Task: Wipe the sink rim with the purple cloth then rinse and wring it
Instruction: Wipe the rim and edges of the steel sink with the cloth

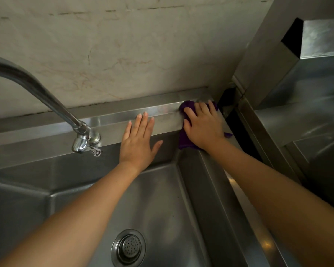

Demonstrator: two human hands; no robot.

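Note:
A purple cloth (185, 140) lies on the far right corner of the steel sink rim (112, 122). My right hand (202, 128) presses flat on top of the cloth, which shows beyond the fingertips and below the palm, hanging a little over the inner edge. My left hand (138, 143) rests flat on the back rim with fingers spread, holding nothing, just left of the cloth. The sink basin (162, 199) lies below both forearms.
A curved chrome tap (85, 139) stands on the back rim at the left, its spout arching off to the left. A round drain strainer (128, 247) sits in the basin floor. A marbled wall rises behind; a steel counter (307, 116) stands beyond a dark gap on the right.

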